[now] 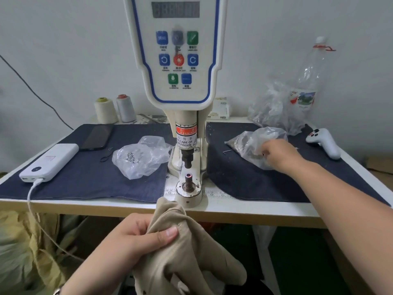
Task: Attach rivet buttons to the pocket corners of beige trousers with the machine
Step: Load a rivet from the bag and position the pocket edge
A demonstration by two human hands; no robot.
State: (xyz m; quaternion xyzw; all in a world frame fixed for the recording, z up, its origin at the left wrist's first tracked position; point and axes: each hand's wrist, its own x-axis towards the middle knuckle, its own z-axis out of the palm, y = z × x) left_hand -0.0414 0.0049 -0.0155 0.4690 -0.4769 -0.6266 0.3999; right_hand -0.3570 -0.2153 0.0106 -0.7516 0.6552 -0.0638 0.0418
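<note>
From the head camera we see a white table (244, 209) with dark blue cloth (89, 177) spread over it. The big white machine (176, 60) stands in the middle, with colored buttons on its front and a red warning sticker lower down. Its metal post (188, 179) sticks up at the near edge of the table.

Our left hand (136, 237) is low, in front of the table. Its fingers and thumb are curled tight around a bunch of the beige trousers (187, 252). The trousers hang below the table edge, and their top fold touches the table edge just beside the base of the machine.

Our right hand (278, 154) reaches out over the right side of the table. It is at the opening of a clear plastic bag (248, 143) with small dark bits in it. The fingertips are hidden by the bag, so we cannot tell if they pinch anything.

On the left side lie another clear bag (140, 158) with small shiny pieces, a white power bank (50, 161) with a cable, and a dark phone (96, 137). Two thread spools (114, 109) stand at the back. On the right are a white controller (324, 142), an empty plastic bottle (308, 77) and a third crumpled bag (274, 107).
</note>
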